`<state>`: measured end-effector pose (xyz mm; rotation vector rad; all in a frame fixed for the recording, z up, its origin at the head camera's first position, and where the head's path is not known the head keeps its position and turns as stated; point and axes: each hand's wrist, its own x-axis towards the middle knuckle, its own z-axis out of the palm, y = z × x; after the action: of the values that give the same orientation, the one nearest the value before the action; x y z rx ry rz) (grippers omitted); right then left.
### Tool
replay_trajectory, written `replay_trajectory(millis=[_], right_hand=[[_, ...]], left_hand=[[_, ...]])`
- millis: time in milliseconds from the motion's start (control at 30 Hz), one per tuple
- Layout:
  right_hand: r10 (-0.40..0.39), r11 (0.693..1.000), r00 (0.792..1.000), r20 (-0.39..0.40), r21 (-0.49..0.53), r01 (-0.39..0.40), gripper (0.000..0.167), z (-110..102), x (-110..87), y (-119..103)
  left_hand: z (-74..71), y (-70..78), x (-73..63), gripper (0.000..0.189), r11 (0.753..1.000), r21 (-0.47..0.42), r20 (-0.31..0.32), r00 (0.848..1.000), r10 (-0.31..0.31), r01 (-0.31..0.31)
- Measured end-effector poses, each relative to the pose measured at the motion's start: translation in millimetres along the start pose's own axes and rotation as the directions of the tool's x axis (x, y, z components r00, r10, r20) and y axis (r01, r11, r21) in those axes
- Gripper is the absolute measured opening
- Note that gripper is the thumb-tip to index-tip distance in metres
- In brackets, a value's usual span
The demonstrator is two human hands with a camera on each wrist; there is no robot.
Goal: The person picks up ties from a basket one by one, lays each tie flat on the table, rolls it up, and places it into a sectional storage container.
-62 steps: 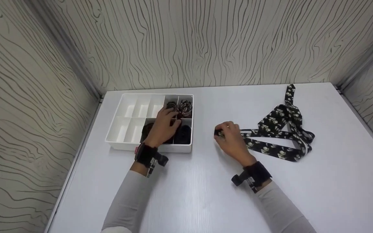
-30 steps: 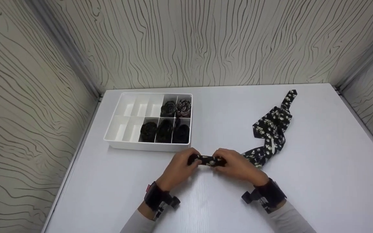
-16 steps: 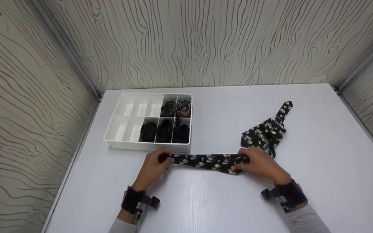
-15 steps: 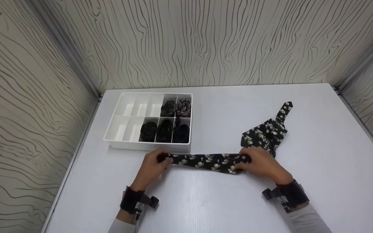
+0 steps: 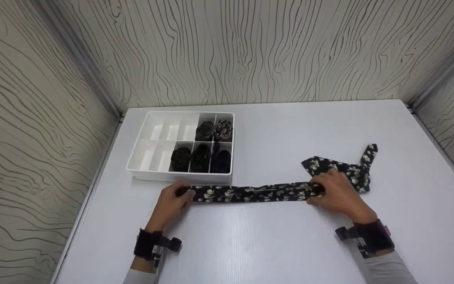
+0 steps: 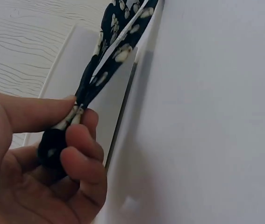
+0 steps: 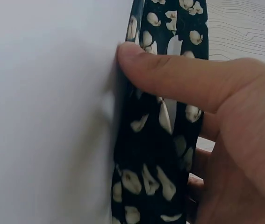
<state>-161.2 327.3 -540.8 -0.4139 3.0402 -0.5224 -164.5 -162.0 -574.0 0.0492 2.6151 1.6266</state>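
A black necktie (image 5: 246, 194) with a pale flower print stretches between my two hands in front of the box. My left hand (image 5: 172, 202) grips its left end. In the left wrist view, a small dark roll (image 6: 52, 148) of the tie sits among those fingers, with two layers running up from the pinch. My right hand (image 5: 339, 194) holds the tie farther along, thumb on one face and fingers behind it in the right wrist view. Past that hand, the wide pointed end (image 5: 314, 163) and the narrow tail (image 5: 369, 155) lie on the table.
A white divided box (image 5: 179, 176) stands at the back left, just beyond the stretched tie. Several rolled dark ties, such as one patterned roll (image 5: 224, 129), fill its right-hand compartments. Wood-patterned panels (image 5: 242, 51) rise behind and beside the white table (image 5: 242, 244).
My left hand has left the box and grips the tie's end. Both hands drew the tie to the front, then spread apart, stretching it; its loose ends shifted forward and lately right.
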Motion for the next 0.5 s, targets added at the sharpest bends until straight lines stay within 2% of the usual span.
replay_trajectory(millis=[100,267,367,500], right_hand=[[-0.005,0.999,1.0,-0.014,-0.04,0.005,0.061,-3,-1.3,6],[0.051,0.998,0.998,-0.041,-0.04,-0.052,0.055,-9,-6.9,21],[0.065,0.998,0.991,-0.114,-0.02,-0.068,0.048,-10,-10.2,27],[0.03,0.999,0.969,-0.246,-0.02,-0.036,0.039,-7,-13.4,33]], left_hand=[[-5.5,-5.6,1.7,0.016,1.0,-0.003,-0.034,0.999,-0.025,0.025],[-24.3,-14.5,1.9,0.016,0.995,-0.041,-0.131,0.987,-0.091,0.086],[-36.4,-18.0,0.1,0.019,0.988,-0.107,-0.124,0.984,-0.128,0.115],[-46.2,-22.8,-1.3,0.024,0.979,-0.152,-0.094,0.984,-0.15,0.134]])
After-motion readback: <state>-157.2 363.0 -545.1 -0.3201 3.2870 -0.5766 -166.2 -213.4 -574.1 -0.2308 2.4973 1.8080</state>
